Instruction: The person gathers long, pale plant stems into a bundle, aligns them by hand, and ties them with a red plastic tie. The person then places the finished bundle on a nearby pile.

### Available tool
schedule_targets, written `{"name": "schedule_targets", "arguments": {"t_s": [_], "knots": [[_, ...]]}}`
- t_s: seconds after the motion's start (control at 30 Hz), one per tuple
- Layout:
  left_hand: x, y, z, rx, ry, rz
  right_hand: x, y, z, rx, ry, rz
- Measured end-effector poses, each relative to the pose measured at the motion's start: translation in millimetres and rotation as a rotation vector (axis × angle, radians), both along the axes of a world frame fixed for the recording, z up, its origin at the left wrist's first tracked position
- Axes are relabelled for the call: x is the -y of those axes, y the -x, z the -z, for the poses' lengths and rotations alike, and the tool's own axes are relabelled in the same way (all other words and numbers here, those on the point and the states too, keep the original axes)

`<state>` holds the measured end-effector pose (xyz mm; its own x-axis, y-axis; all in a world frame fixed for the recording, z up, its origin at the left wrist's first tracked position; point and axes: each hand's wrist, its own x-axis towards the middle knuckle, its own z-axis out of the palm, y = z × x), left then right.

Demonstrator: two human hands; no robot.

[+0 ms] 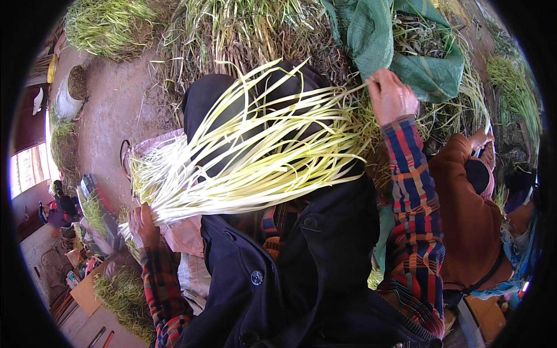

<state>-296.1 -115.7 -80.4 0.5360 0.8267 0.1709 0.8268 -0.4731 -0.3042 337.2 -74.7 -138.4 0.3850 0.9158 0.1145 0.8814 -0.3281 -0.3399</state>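
Across my lap, over dark clothing, spreads a bundle of long, pale leafy shoots [261, 174], white at the left end and yellow-green toward the right. My left hand [144, 227] is closed around the white ends at the bundle's lower left. Beyond the leafy end, at the upper right, my right hand [394, 98] has its fingers pinched on the tip of a thin shoot. More white stalks with fine ends [154, 168] lie on the left side of my lap, on a pale pink cloth [180, 235].
A large heap of similar shoots [238, 29] lies ahead, with a green woven sack [362, 40] on its right part. A loose green pile [110, 29] is at the far left. Close on my right sits another person in a brown top [470, 214], handling shoots.
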Motion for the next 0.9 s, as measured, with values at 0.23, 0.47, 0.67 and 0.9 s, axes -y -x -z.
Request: {"name": "schedule_targets", "arguments": {"t_s": [0.23,0.47,0.67,0.9], "knots": [[-3.3,-0.4,-0.4,-0.006,0.015,0.016,30.7,-90.1,17.6,0.209,0.006,0.304],[-4.1,-1.6,-7.1,-0.044,0.086,-0.023,60.6,-37.9,-8.9,-0.265,-0.052,-0.189],[-5.3,-1.9,-12.7,-0.062,0.084,-0.008,78.7,58.2,-53.2,-0.555,-0.302,-0.573],[-1.8,-3.3,-7.8,-0.021,0.089,-0.054,79.4,80.9,-47.2,-0.090,-0.287,-0.706]]}}
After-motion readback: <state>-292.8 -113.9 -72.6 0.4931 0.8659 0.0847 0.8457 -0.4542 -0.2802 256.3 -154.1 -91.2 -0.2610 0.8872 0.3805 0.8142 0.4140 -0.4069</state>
